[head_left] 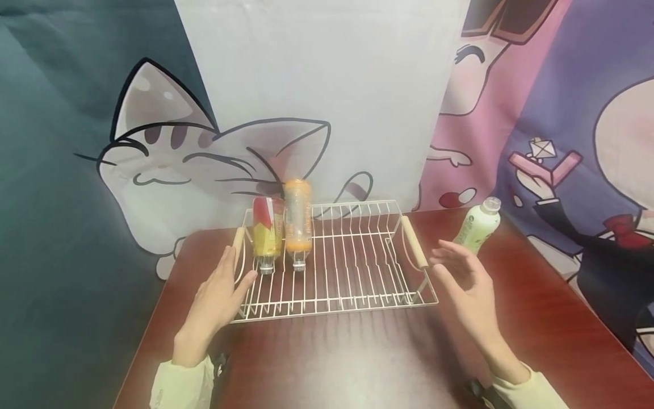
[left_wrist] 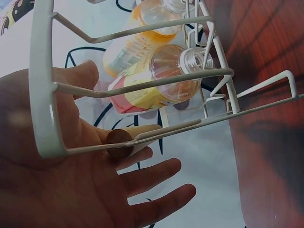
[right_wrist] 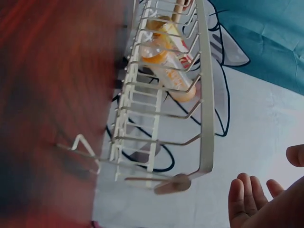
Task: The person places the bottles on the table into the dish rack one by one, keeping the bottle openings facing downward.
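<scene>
A white wire dish rack (head_left: pixel 334 298) with wooden handles stands on the table. In its left part lie a red and yellow bottle (head_left: pixel 267 230) and an orange-labelled bottle (head_left: pixel 298 221), side by side, their clear necks toward me. My left hand (head_left: pixel 217 295) is at the left handle (head_left: pixel 238 244), fingers extended; in the left wrist view the handle (left_wrist: pixel 135 140) overlaps the palm, between the thumb and fingers. Beside the right handle (head_left: pixel 414 241) my right hand (head_left: pixel 470 289) has loosely bent fingers and holds nothing. In the right wrist view, that hand (right_wrist: pixel 256 204) is apart from the handle (right_wrist: pixel 173 184).
A light green bottle (head_left: pixel 479 224) stands on the table behind the right hand, partly covered by it. The dark red table (head_left: pixel 347 363) ends at a cloth backdrop (head_left: pixel 332 68) printed with a cartoon cat and figures.
</scene>
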Available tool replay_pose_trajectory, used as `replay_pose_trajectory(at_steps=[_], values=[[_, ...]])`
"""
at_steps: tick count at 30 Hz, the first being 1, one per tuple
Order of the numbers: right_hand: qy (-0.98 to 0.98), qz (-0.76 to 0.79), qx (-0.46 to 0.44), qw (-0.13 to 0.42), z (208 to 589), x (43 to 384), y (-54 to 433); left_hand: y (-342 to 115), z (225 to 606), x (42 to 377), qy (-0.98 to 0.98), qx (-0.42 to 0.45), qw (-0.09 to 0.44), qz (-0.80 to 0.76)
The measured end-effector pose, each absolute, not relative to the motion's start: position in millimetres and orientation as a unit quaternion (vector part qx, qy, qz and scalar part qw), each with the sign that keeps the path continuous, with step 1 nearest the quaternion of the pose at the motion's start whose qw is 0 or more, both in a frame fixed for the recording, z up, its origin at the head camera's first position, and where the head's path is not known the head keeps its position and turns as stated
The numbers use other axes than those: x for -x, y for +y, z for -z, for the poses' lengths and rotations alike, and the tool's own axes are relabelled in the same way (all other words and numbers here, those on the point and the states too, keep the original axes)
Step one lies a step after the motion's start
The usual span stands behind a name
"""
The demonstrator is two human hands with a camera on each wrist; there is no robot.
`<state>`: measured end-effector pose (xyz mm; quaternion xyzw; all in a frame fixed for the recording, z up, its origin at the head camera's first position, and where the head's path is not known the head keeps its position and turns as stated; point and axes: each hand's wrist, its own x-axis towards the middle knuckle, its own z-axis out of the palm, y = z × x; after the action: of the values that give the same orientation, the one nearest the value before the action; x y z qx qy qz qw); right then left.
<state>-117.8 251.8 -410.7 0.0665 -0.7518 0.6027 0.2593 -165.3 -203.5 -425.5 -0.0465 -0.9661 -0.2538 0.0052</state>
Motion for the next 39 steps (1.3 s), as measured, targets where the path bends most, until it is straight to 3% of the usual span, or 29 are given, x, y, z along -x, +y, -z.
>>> replay_pose_trajectory(at_steps=[11, 19, 24, 27, 33, 39], values=[[-0.716, -0.613, -0.033, 0.333, 432.0, 113.2, 282.4, -204.1, 427.4, 164.6, -0.966, 0.052, 0.009, 0.253], [-0.627, -0.665, -0.012, 0.406, 449.8, 132.3, 314.1, -204.5, 426.6, 165.2, -0.967, 0.053, 0.010, 0.251], [-0.630, -0.643, 0.054, 0.432, 454.9, 145.4, 327.5, -205.6, 427.6, 164.4, -0.966, 0.052, 0.009, 0.253], [-0.669, -0.609, 0.107, 0.412, 454.8, 152.0, 334.0, -205.5, 427.3, 164.3, -0.966, 0.052, 0.009, 0.252], [-0.751, -0.549, 0.193, 0.312, 455.4, 166.4, 344.1, -205.2, 427.1, 163.7, -0.967, 0.045, 0.005, 0.251], [-0.769, -0.541, 0.216, 0.263, 459.8, 178.6, 345.7, -203.7, 426.4, 164.4, -0.967, 0.044, -0.001, 0.250]])
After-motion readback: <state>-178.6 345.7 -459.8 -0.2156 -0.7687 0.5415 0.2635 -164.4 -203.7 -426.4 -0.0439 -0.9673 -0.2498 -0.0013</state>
